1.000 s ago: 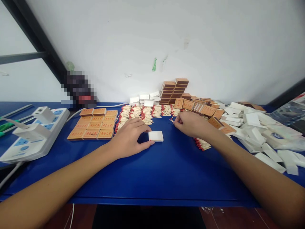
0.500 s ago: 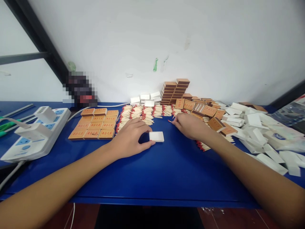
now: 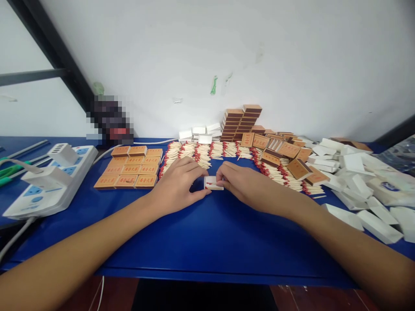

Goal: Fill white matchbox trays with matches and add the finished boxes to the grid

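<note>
A small white matchbox tray (image 3: 212, 187) lies on the blue table in the middle. My left hand (image 3: 181, 181) grips its left end between thumb and index finger. Over the tray's right part, my right hand (image 3: 238, 183) is closed in a pinch on a few matches, mostly hidden by the fingers. Red match heads show inside the tray near its left end. Behind both hands, rows of loose matches (image 3: 202, 151) with red heads are spread out, and more matches (image 3: 279, 175) lie beyond my right forearm.
Closed orange matchboxes (image 3: 126, 169) stand in rows at left, beside a white power strip (image 3: 58, 185). Stacked matchboxes (image 3: 241, 123) and white trays (image 3: 199, 133) rest against the wall. Scattered matchboxes (image 3: 298, 169) and a heap of white trays (image 3: 352, 172) occupy the right.
My right hand has moved left from the match pile to the tray, carrying matches. Red heads now show in the tray, which looked bare before. My left hand has kept its grip.
</note>
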The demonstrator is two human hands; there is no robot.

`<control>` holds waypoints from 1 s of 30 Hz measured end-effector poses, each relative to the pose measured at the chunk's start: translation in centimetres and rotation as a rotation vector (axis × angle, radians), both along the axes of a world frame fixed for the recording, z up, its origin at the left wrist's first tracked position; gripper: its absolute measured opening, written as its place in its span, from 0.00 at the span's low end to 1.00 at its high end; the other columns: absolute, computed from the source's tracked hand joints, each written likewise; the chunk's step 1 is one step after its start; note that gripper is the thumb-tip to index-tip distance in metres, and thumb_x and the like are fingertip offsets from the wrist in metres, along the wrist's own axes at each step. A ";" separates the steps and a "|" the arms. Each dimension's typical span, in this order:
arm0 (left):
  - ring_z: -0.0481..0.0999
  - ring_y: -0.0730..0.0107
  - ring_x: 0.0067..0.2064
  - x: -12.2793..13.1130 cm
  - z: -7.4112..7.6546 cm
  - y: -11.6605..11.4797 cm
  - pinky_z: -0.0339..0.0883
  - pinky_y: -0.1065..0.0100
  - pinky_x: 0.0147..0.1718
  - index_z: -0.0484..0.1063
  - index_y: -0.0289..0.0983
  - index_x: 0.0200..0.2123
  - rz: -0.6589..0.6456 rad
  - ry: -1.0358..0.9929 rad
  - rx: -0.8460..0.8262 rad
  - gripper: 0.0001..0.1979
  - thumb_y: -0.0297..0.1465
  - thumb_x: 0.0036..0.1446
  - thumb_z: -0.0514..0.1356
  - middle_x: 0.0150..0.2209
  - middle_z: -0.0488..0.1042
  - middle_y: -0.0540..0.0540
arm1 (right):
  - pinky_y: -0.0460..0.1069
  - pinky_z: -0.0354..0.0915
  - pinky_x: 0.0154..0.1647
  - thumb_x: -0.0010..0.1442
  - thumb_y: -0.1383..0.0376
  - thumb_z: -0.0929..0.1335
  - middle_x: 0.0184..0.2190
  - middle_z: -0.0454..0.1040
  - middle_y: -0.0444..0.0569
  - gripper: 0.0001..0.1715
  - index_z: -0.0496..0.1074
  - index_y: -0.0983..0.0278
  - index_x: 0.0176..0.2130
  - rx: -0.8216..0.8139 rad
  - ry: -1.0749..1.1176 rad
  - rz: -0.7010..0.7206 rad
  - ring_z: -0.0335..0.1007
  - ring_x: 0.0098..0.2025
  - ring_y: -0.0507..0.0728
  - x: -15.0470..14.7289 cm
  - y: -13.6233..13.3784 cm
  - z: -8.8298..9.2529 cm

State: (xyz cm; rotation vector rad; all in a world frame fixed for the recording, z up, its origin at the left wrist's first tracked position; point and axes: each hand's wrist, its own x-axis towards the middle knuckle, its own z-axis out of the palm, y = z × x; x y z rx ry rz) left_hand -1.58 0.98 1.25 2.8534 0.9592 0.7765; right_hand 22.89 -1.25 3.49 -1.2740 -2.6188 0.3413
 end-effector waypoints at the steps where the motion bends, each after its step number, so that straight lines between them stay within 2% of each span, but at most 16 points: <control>1: 0.75 0.54 0.49 0.0 0.0 0.0 0.69 0.54 0.50 0.76 0.37 0.46 0.000 0.003 0.004 0.12 0.37 0.64 0.69 0.43 0.81 0.43 | 0.50 0.62 0.38 0.75 0.69 0.60 0.44 0.75 0.51 0.09 0.67 0.62 0.42 0.014 -0.028 -0.005 0.71 0.37 0.56 -0.2 -0.1 -0.2; 13: 0.75 0.54 0.49 0.0 0.0 0.0 0.69 0.54 0.50 0.76 0.37 0.46 -0.004 -0.001 0.005 0.12 0.36 0.64 0.69 0.43 0.81 0.44 | 0.52 0.62 0.38 0.77 0.65 0.61 0.45 0.76 0.55 0.11 0.71 0.65 0.44 0.151 -0.154 -0.022 0.74 0.39 0.58 -1.1 -0.1 -1.1; 23: 0.76 0.54 0.51 -0.1 0.0 0.0 0.70 0.54 0.51 0.76 0.39 0.46 0.015 0.006 -0.038 0.12 0.38 0.64 0.69 0.44 0.81 0.44 | 0.51 0.64 0.41 0.74 0.64 0.64 0.43 0.77 0.52 0.10 0.74 0.62 0.44 0.141 0.037 -0.016 0.74 0.40 0.58 -0.5 0.5 -0.8; 25: 0.76 0.54 0.50 0.0 0.0 -0.1 0.70 0.53 0.51 0.77 0.39 0.46 0.016 0.003 -0.055 0.12 0.39 0.64 0.69 0.45 0.81 0.44 | 0.51 0.63 0.41 0.74 0.63 0.65 0.40 0.77 0.51 0.10 0.74 0.62 0.43 0.197 0.065 -0.094 0.73 0.40 0.59 0.4 1.6 -0.5; 28: 0.77 0.54 0.50 0.1 -0.1 -0.2 0.70 0.53 0.53 0.77 0.39 0.45 -0.004 -0.019 -0.049 0.12 0.39 0.64 0.69 0.44 0.81 0.44 | 0.52 0.60 0.38 0.73 0.63 0.64 0.37 0.77 0.54 0.12 0.75 0.63 0.40 0.295 0.000 -0.335 0.72 0.39 0.60 2.7 3.9 -0.3; 30: 0.76 0.54 0.51 0.2 -0.1 -0.3 0.70 0.53 0.53 0.78 0.39 0.45 -0.019 -0.030 -0.045 0.11 0.39 0.65 0.69 0.43 0.81 0.45 | 0.52 0.60 0.38 0.72 0.65 0.63 0.41 0.77 0.57 0.12 0.76 0.64 0.42 0.293 -0.080 -0.435 0.72 0.40 0.61 4.4 5.5 -0.6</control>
